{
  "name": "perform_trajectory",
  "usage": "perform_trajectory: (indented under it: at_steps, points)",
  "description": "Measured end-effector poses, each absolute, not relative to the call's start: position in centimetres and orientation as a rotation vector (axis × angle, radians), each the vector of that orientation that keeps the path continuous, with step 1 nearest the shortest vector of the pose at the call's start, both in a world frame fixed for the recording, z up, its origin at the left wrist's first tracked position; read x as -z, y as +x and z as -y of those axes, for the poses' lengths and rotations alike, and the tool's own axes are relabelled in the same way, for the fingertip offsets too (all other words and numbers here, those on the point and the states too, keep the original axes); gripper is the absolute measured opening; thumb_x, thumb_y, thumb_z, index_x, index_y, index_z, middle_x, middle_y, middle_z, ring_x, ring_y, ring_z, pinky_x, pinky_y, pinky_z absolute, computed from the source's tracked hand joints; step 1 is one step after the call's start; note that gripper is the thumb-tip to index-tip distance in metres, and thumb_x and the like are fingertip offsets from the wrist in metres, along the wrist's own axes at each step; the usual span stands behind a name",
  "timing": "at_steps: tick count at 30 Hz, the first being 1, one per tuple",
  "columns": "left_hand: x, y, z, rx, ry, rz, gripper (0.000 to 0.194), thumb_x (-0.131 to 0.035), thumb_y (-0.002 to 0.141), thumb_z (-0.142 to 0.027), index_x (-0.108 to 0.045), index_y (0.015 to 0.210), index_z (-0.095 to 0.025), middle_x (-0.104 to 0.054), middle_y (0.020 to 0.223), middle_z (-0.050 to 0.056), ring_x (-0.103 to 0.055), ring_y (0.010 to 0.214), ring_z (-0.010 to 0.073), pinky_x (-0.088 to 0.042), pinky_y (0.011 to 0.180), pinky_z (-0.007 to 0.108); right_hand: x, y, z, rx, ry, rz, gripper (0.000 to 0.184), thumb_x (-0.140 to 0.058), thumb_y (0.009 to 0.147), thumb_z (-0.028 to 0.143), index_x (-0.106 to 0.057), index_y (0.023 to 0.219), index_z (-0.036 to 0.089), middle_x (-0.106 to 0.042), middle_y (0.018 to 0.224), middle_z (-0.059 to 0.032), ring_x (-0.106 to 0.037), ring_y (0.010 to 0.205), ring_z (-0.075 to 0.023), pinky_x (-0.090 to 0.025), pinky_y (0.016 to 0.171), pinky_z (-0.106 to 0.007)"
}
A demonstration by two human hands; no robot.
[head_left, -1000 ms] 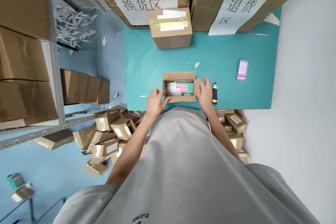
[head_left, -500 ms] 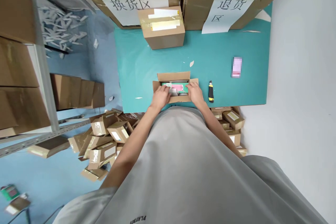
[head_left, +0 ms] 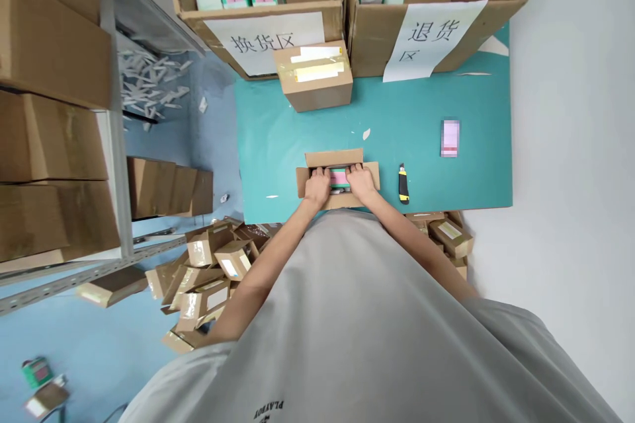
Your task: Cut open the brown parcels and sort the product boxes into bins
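Note:
A small cardboard box (head_left: 333,158) stands with its flaps spread at the near edge of the table. Inside it lies a green and pink product box (head_left: 339,178), partly covered by my fingers. My left hand (head_left: 318,186) reaches in at the left end, fingers curled over the product box. At the other end my right hand (head_left: 361,184) grips it the same way. Both sets of fingertips are partly hidden inside the carton. To the right of the carton lies a black and yellow utility knife (head_left: 403,185).
A taped carton (head_left: 322,94) sits farther back on the green table (head_left: 268,139). Behind it stand two large labelled cartons (head_left: 337,10) holding product boxes. A pixelated pink item (head_left: 450,139) lies at the right. Opened cartons (head_left: 203,301) are heaped on the floor, left, beside a shelf (head_left: 115,178).
My view has tilted, showing more of the large cartons. Both hands have moved inward and deeper over the product box, covering more of its ends. White paper seen on it earlier is now hidden.

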State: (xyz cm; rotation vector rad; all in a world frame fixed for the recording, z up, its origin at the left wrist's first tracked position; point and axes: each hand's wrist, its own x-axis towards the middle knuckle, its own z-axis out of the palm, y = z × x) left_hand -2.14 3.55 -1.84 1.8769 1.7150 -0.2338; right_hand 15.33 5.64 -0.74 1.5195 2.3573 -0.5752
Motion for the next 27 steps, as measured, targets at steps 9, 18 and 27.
perform_trajectory:
  at_steps: [9, 18, 27]
  points:
    - [-0.1, -2.9, -3.3, 0.232, 2.053, -1.698, 0.045, -0.064, 0.097, -0.011, -0.061, 0.141, -0.016, -0.069, 0.135, 0.024, -0.062, 0.133, 0.0380, -0.060, 0.104, 0.049, -2.6, 16.4, -5.7, 0.553, 1.338, -2.424, 0.065, -0.069, 0.098, 0.014, -0.056, 0.161, 0.008, -0.075, 0.139, -0.0258, -0.068, 0.130, -0.0376, -0.056, 0.106, -0.044]
    - [-3.3, -5.2, -2.7, 0.022, 2.194, -1.588, 0.071, -0.072, 0.093, -0.012, -0.051, 0.161, -0.016, -0.061, 0.150, 0.021, -0.056, 0.140, 0.0374, -0.052, 0.116, 0.047, -3.9, 20.4, -5.1, 0.657, 1.367, -2.737, 0.043, -0.066, 0.099, 0.015, -0.063, 0.142, 0.018, -0.073, 0.143, -0.0171, -0.067, 0.128, -0.0355, -0.057, 0.112, -0.046]
    - [-3.4, -4.7, -4.6, 0.173, 2.233, -1.554, 0.049, -0.057, 0.085, 0.003, -0.072, 0.130, -0.007, -0.066, 0.132, 0.025, -0.061, 0.128, 0.0412, -0.050, 0.107, 0.052, -1.1, 21.3, -5.1, 0.944, 1.466, -2.826, 0.043, -0.072, 0.091, 0.014, -0.064, 0.134, 0.020, -0.072, 0.142, -0.0163, -0.067, 0.130, -0.0358, -0.056, 0.116, -0.050]
